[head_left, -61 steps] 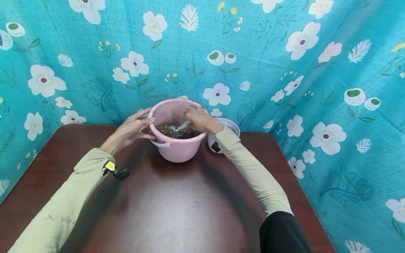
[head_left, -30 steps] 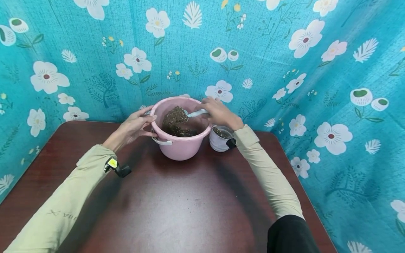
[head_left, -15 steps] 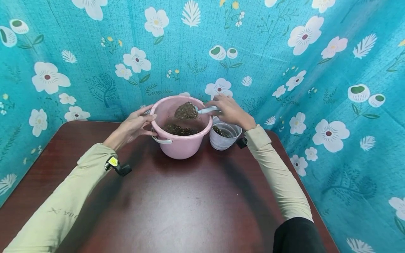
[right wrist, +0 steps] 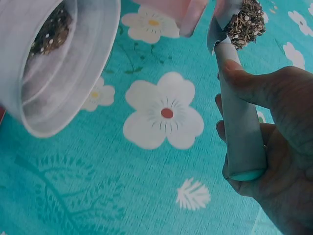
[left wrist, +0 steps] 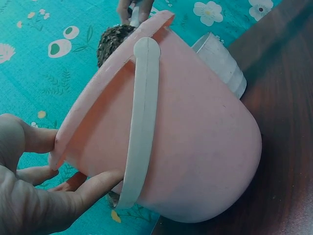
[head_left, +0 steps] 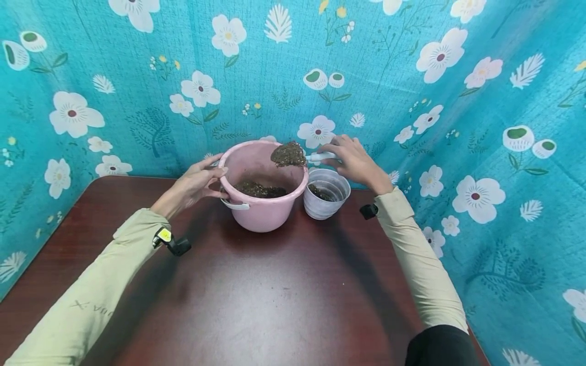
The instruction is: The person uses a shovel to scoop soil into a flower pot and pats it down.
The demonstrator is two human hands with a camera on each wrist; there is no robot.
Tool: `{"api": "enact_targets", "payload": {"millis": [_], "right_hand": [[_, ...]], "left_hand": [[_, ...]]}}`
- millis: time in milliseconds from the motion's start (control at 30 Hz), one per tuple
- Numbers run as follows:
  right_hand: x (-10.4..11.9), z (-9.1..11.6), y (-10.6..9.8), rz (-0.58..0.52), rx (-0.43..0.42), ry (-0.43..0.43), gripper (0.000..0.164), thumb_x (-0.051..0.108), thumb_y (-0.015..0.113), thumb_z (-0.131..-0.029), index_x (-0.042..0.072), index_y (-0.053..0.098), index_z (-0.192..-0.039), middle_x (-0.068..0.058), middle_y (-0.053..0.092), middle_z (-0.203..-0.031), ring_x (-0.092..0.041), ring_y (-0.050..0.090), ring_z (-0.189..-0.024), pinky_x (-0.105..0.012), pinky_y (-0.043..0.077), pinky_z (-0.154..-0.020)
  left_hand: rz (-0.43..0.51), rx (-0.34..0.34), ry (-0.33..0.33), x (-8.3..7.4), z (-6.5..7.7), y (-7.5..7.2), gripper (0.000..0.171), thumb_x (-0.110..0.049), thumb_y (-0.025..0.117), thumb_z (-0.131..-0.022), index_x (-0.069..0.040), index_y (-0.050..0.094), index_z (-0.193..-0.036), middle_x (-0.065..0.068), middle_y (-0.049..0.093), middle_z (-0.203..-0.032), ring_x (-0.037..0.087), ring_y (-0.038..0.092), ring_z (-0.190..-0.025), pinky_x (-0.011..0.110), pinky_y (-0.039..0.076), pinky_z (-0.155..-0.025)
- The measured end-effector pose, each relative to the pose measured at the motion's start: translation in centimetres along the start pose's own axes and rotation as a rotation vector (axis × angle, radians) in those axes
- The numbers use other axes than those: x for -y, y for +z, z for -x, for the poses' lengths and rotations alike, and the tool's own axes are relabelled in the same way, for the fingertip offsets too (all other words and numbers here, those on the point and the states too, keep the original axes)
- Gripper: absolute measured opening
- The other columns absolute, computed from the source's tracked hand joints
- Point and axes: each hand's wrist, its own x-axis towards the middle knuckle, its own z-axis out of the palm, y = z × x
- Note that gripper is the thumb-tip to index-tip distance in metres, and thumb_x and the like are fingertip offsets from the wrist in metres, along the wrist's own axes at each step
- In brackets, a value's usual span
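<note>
My left hand [head_left: 194,185] grips the left rim of a pink bucket [head_left: 262,217], which has dark soil [head_left: 258,189] inside. In the left wrist view, its white handle [left wrist: 142,122] hangs down the bucket's side, with a finger against it. My right hand [head_left: 354,160] holds a small trowel [right wrist: 239,112] by its light blue-grey handle, thumb along the top. A heap of soil [head_left: 289,154] covers the trowel's blade, raised over the bucket's right rim. Right of the bucket stands a whitish ridged flower pot [head_left: 325,206] with some soil [right wrist: 51,32] in it.
Bucket and pot stand near the far edge of a dark red-brown table [head_left: 256,295]. Close behind it hangs a turquoise flowered curtain [head_left: 274,76], which continues along the right side. A small black camera [head_left: 368,211] sits on the right wrist.
The trowel has come up out of the bucket loaded with soil, and my right hand has moved it right to the rim, uncovering the pot. My left hand stays on the bucket.
</note>
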Motion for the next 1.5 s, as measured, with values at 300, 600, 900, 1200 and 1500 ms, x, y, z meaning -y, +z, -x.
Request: {"api": "enact_targets", "payload": {"millis": [300,600,900,1200,1500], "right_hand": [[-1.5,2.0,-0.9,0.03,-0.031,0.046,0.025,0.016,0.07,-0.102,0.009,0.073,-0.126,-0.016,0.065,-0.113,-0.035,0.052,-0.101,-0.045,0.032,-0.076],[-4.1,4.7,-0.9,0.044,-0.054,0.139,0.025,0.015,0.069,-0.103,0.008,0.073,-0.126,-0.018,0.066,-0.114,-0.039,0.053,-0.105,-0.052,0.037,-0.079],[-5.8,7.1,0.0,0.114,-0.084,0.167,0.022,0.013,0.072,-0.1,0.004,0.075,-0.12,-0.02,0.067,-0.104,-0.039,0.052,-0.092,-0.046,0.031,-0.07],[-6.6,8.9,1.3,0.148,-0.094,0.184,0.021,0.011,0.073,-0.099,0.003,0.075,-0.118,-0.02,0.063,-0.099,-0.039,0.049,-0.089,-0.049,0.032,-0.07],[-6.5,9.4,2.2,0.268,-0.133,0.174,0.019,0.007,0.074,-0.097,0.004,0.074,-0.115,-0.024,0.058,-0.105,-0.042,0.046,-0.096,-0.059,0.036,-0.072]], "left_hand": [[-0.013,0.006,-0.001,-0.1,0.1,-0.2,0.07,-0.014,0.048,-0.111,-0.022,0.011,-0.17,0.017,0.014,-0.173,0.034,0.025,-0.158,0.065,0.042,-0.113],[-0.007,0.012,0.008,0.1,-0.1,0.1,0.07,-0.013,0.047,-0.111,-0.02,0.011,-0.17,0.019,0.018,-0.172,0.034,0.027,-0.157,0.063,0.044,-0.112],[-0.001,0.011,0.009,0.2,0.0,0.1,0.069,-0.013,0.047,-0.111,-0.02,0.011,-0.17,0.02,0.016,-0.172,0.034,0.025,-0.158,0.065,0.043,-0.113],[-0.019,0.024,0.017,0.4,0.3,0.0,0.07,-0.012,0.047,-0.111,-0.021,0.01,-0.17,0.017,0.014,-0.173,0.033,0.023,-0.159,0.063,0.044,-0.112],[-0.027,0.022,0.014,0.4,0.3,0.0,0.07,-0.012,0.047,-0.111,-0.022,0.012,-0.17,0.016,0.015,-0.173,0.034,0.026,-0.157,0.058,0.049,-0.109]]}}
